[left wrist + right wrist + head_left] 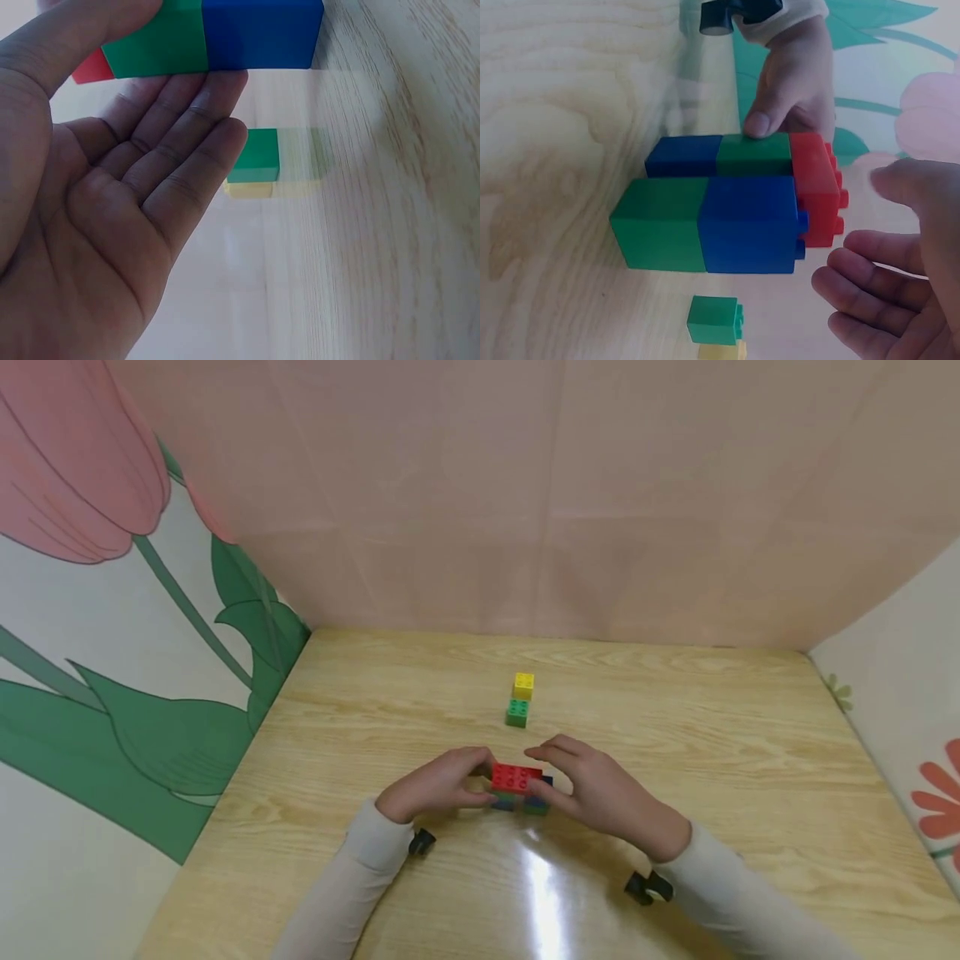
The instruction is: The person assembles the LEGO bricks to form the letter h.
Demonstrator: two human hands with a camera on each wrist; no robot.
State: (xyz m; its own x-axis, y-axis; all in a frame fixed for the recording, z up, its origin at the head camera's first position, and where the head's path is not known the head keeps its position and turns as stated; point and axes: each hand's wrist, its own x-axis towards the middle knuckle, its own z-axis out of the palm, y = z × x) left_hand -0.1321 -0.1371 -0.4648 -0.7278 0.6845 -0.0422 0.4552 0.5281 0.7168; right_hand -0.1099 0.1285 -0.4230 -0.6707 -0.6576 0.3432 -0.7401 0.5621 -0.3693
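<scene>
My left hand (442, 783) pinches a green brick (154, 41) between thumb and fingers. A blue brick (262, 34) sits under it, and a red brick (516, 778) with studs up lies across its top. Beside this stack stands another, with a blue brick (748, 225) over a green brick (660, 225). The red brick reaches toward that second stack, whose blue brick still shows bare studs. My right hand (600, 789) hovers just right of the bricks. Its thumb and fingers are spread apart with nothing between them, as the right wrist view shows.
Farther back on the wooden table (360, 710) lie a small green brick (517, 713) and a yellow brick (524, 685), one behind the other. A pink cloth backdrop (480, 527) rises at the table's far edge, with flower-patterned walls at both sides.
</scene>
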